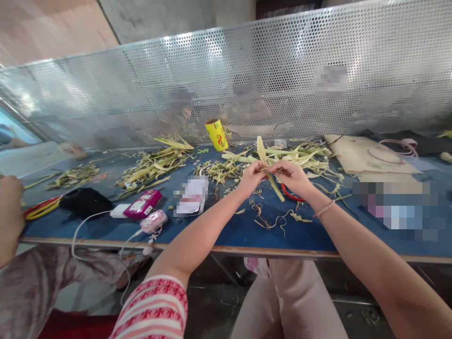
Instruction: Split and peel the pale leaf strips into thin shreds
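Observation:
Both my hands meet over the blue table, closed on one pale green strip of dried leaf or husk (276, 187). The strip's broad end rises above the fingers and its narrow end slants down below them. My left hand (253, 175) pinches it from the left; my right hand (291, 176) pinches it from the right, fingertips nearly touching. Under my right hand lies a red ring-shaped thing (292, 194), partly hidden by the wrist. Behind the hands spreads a pile of similar strips (300, 156), with small scraps (222, 170) to the left.
A yellow tube (216, 134) stands by the perforated metal screen (141, 94). Left are another strip pile (155, 169), a phone (192, 195), a purple box (143, 205), white cables and a black pouch (85, 202). Brown paper (367, 155) lies right. A co-worker's arm (10, 216) is far left.

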The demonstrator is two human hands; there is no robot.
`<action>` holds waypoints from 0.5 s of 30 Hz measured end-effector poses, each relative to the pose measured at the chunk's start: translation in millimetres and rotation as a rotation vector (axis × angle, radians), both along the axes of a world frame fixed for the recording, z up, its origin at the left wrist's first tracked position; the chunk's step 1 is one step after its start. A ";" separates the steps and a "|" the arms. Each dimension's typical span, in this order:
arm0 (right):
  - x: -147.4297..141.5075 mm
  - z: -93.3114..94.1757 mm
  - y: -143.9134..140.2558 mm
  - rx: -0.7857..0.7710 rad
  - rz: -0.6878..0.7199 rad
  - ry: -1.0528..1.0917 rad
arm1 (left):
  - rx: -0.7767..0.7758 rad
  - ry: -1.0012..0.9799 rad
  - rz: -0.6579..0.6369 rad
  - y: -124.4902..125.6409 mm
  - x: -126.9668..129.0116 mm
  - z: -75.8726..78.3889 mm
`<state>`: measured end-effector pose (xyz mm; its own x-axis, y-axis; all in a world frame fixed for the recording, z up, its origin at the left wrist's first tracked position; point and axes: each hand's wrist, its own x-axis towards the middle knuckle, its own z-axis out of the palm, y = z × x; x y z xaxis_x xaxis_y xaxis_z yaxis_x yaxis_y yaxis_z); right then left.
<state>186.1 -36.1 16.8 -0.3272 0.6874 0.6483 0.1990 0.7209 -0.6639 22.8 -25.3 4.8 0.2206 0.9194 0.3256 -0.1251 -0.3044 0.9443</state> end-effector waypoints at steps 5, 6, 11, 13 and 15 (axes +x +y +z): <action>-1.1 -1.6 -2.0 0.006 -0.030 -0.014 | -0.010 -0.033 -0.017 6.6 -1.4 -5.8; -1.2 -1.5 -2.8 -0.014 -0.018 0.028 | -0.012 -0.049 -0.013 7.0 -1.1 -5.7; 0.5 -1.4 -1.8 -0.061 -0.041 0.184 | -0.073 -0.202 0.033 6.1 1.3 -0.8; 0.6 -2.9 1.0 -0.040 -0.094 0.184 | -0.085 -0.226 0.055 6.1 2.1 -0.9; -0.4 -4.9 4.0 -0.024 -0.160 0.161 | -0.068 -0.220 0.050 6.5 2.7 -3.2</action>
